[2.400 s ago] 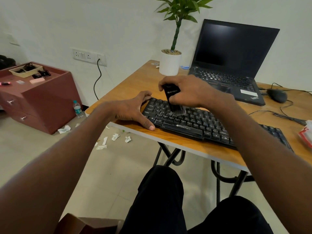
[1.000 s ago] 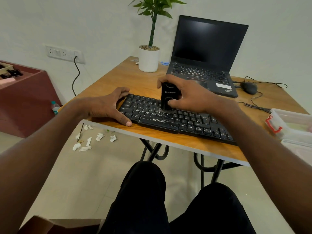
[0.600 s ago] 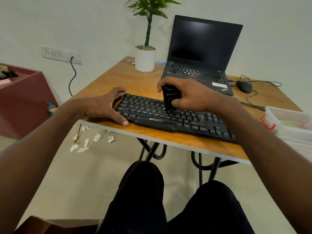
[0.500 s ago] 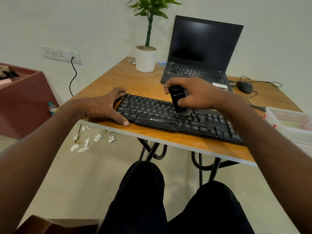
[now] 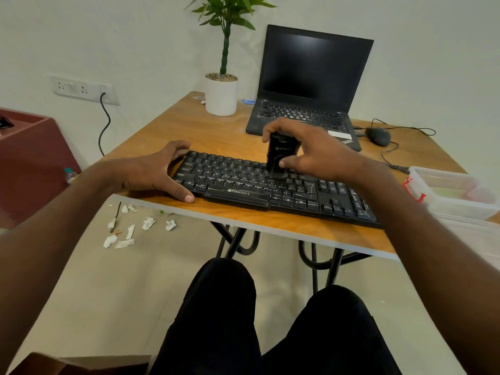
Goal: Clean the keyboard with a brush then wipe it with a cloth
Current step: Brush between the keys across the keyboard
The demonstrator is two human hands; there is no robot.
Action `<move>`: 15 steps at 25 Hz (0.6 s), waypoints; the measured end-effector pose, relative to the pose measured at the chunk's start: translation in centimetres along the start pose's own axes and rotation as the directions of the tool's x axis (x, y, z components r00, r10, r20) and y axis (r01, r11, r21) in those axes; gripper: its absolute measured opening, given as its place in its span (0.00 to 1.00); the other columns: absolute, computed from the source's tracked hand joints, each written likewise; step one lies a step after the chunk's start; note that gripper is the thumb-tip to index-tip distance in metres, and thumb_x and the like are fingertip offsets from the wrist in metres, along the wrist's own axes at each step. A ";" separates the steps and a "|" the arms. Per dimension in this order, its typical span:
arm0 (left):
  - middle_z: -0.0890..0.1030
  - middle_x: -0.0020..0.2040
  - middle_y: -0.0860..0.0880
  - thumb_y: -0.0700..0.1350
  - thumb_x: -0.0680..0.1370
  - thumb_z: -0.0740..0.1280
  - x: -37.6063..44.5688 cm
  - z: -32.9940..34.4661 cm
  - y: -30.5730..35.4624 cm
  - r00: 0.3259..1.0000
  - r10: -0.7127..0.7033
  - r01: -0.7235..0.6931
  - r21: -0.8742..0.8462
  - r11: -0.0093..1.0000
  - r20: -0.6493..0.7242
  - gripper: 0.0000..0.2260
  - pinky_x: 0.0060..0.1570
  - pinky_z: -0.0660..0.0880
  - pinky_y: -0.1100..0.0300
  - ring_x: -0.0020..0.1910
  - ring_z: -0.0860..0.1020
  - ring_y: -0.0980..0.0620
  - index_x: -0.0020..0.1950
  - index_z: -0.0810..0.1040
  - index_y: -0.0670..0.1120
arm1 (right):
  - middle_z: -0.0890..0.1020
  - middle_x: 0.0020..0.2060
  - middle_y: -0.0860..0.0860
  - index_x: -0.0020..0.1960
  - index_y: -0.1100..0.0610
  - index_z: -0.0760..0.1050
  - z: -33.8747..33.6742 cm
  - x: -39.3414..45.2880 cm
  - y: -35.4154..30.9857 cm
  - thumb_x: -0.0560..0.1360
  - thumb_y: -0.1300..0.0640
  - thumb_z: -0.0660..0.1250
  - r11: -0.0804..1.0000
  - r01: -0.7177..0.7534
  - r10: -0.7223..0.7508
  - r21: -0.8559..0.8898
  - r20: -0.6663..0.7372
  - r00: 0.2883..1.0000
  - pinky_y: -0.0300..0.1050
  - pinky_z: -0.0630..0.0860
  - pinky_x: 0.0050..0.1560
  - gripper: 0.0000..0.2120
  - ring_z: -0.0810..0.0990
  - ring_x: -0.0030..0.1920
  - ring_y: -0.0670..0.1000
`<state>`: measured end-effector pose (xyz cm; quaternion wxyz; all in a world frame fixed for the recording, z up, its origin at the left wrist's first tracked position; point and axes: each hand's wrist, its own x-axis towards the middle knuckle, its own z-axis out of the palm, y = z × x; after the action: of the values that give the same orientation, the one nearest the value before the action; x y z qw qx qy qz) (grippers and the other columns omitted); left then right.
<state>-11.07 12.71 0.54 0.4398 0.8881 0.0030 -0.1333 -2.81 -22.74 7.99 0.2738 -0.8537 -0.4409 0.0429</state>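
We see our black keyboard lying flat along the wooden table's near edge. Our black brush stands upright on its middle keys, bristles down.

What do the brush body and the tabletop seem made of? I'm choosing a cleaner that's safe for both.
Brush: looks like black plastic with a slight sheen and a small printed logo. Table: wood-look top, probably laminate over board, judging by the smooth printed grain and pale edge strip; uncertain.
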 end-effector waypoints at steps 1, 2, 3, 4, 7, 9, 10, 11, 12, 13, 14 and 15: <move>0.63 0.74 0.62 0.60 0.52 0.85 0.0 0.0 0.0 1.000 0.000 0.000 0.001 1.000 -0.001 0.67 0.60 0.68 0.69 0.75 0.65 0.56 0.82 0.49 0.62 | 0.76 0.62 0.49 0.64 0.42 0.71 0.2 -0.4 0.1 0.76 0.68 0.70 0.998 -0.008 0.007 0.058 0.014 1.000 0.48 0.85 0.51 0.26 0.80 0.60 0.51; 0.64 0.73 0.62 0.60 0.52 0.86 0.1 0.0 -0.1 1.000 0.000 0.000 -0.001 1.000 -0.003 0.66 0.60 0.68 0.69 0.75 0.65 0.56 0.82 0.49 0.62 | 0.76 0.62 0.50 0.64 0.43 0.71 0.1 -0.7 0.2 0.76 0.69 0.70 0.995 -0.031 0.027 0.096 0.038 0.999 0.46 0.85 0.49 0.26 0.80 0.60 0.51; 0.64 0.73 0.63 0.60 0.52 0.86 0.1 0.0 -0.2 1.000 0.001 -0.001 -0.006 1.000 -0.005 0.66 0.60 0.68 0.69 0.75 0.65 0.56 0.82 0.50 0.62 | 0.75 0.61 0.50 0.64 0.43 0.71 -0.4 -1.1 0.4 0.76 0.70 0.69 0.992 -0.067 0.061 0.108 0.055 0.997 0.46 0.85 0.48 0.26 0.79 0.60 0.52; 0.64 0.73 0.63 0.60 0.52 0.86 0.2 -0.1 -0.4 1.000 -0.001 0.001 -0.009 1.000 -0.004 0.66 0.60 0.68 0.69 0.76 0.65 0.56 0.82 0.50 0.62 | 0.75 0.59 0.50 0.63 0.43 0.71 -0.8 -1.5 0.7 0.75 0.70 0.69 0.989 -0.112 0.108 0.099 0.043 0.993 0.48 0.85 0.47 0.26 0.79 0.58 0.53; 0.63 0.77 0.60 0.61 0.53 0.86 0.3 -0.4 -0.4 1.000 -0.005 0.004 0.041 0.999 0.025 0.66 0.65 0.68 0.65 0.77 0.64 0.53 0.82 0.49 0.63 | 0.76 0.57 0.47 0.65 0.41 0.70 -0.9 -2.7 1.0 0.74 0.69 0.70 0.985 -0.174 0.172 -0.004 -0.137 0.976 0.53 0.85 0.46 0.29 0.80 0.55 0.54; 0.60 0.82 0.56 0.65 0.54 0.84 -0.1 -0.5 0.6 0.998 -0.024 0.016 0.130 0.991 0.059 0.66 0.72 0.64 0.59 0.79 0.62 0.52 0.83 0.47 0.63 | 0.76 0.60 0.48 0.68 0.41 0.67 -0.2 -3.3 1.1 0.75 0.70 0.71 0.990 -0.143 0.137 -0.011 -0.223 0.965 0.46 0.85 0.42 0.32 0.81 0.56 0.54; 0.58 0.84 0.55 0.68 0.56 0.81 -0.1 -0.3 1.4 0.998 -0.023 0.013 0.176 0.984 0.053 0.64 0.74 0.63 0.55 0.79 0.61 0.51 0.84 0.47 0.62 | 0.76 0.62 0.48 0.69 0.42 0.66 0.1 -3.4 1.3 0.75 0.70 0.71 0.991 -0.136 0.136 0.016 -0.246 0.960 0.43 0.85 0.40 0.33 0.81 0.57 0.54; 0.57 0.84 0.54 0.72 0.59 0.77 -0.1 0.2 2.6 1.000 0.003 -0.006 0.225 0.974 0.012 0.61 0.76 0.62 0.51 0.80 0.61 0.49 0.84 0.49 0.60 | 0.75 0.62 0.49 0.69 0.42 0.66 0.1 -3.5 1.6 0.75 0.71 0.71 0.989 -0.142 0.148 0.040 -0.264 0.953 0.42 0.84 0.38 0.33 0.81 0.58 0.55; 0.58 0.84 0.53 0.76 0.62 0.72 0.1 1.1 4.0 0.995 0.065 -0.041 0.284 0.958 -0.077 0.56 0.76 0.62 0.48 0.80 0.61 0.48 0.84 0.53 0.58 | 0.75 0.63 0.49 0.69 0.42 0.66 0.0 -3.6 1.9 0.75 0.70 0.72 0.986 -0.161 0.169 0.050 -0.286 0.943 0.41 0.84 0.37 0.33 0.81 0.58 0.55; 0.61 0.83 0.52 0.78 0.65 0.67 0.3 2.3 5.6 0.967 0.164 -0.088 0.353 0.932 -0.193 0.52 0.75 0.63 0.46 0.80 0.62 0.48 0.83 0.58 0.56 | 0.76 0.64 0.50 0.68 0.41 0.67 -0.2 -3.6 2.1 0.75 0.69 0.72 0.983 -0.178 0.183 0.043 -0.302 0.936 0.41 0.84 0.37 0.32 0.81 0.59 0.55; 0.67 0.80 0.51 0.78 0.68 0.63 0.6 3.8 7.1 0.917 0.279 -0.143 0.420 0.896 -0.286 0.46 0.74 0.65 0.45 0.77 0.66 0.49 0.80 0.65 0.55 | 0.76 0.64 0.50 0.68 0.40 0.68 -0.3 -3.7 2.3 0.75 0.68 0.73 0.982 -0.188 0.188 0.028 -0.308 0.933 0.41 0.84 0.36 0.32 0.81 0.58 0.55; 0.73 0.75 0.51 0.77 0.72 0.61 1.0 5.8 8.3 0.861 0.385 -0.198 0.477 0.856 -0.332 0.40 0.72 0.68 0.45 0.73 0.70 0.50 0.76 0.71 0.54 | 0.76 0.63 0.48 0.69 0.39 0.68 -0.4 -4.0 2.3 0.76 0.67 0.73 0.982 -0.189 0.184 0.010 -0.300 0.936 0.40 0.84 0.36 0.32 0.82 0.57 0.54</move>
<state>-10.45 2.96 3.39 0.2389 0.9595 -0.0706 0.1312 -3.42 -27.08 6.46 0.3241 -0.8908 -0.3118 -0.0652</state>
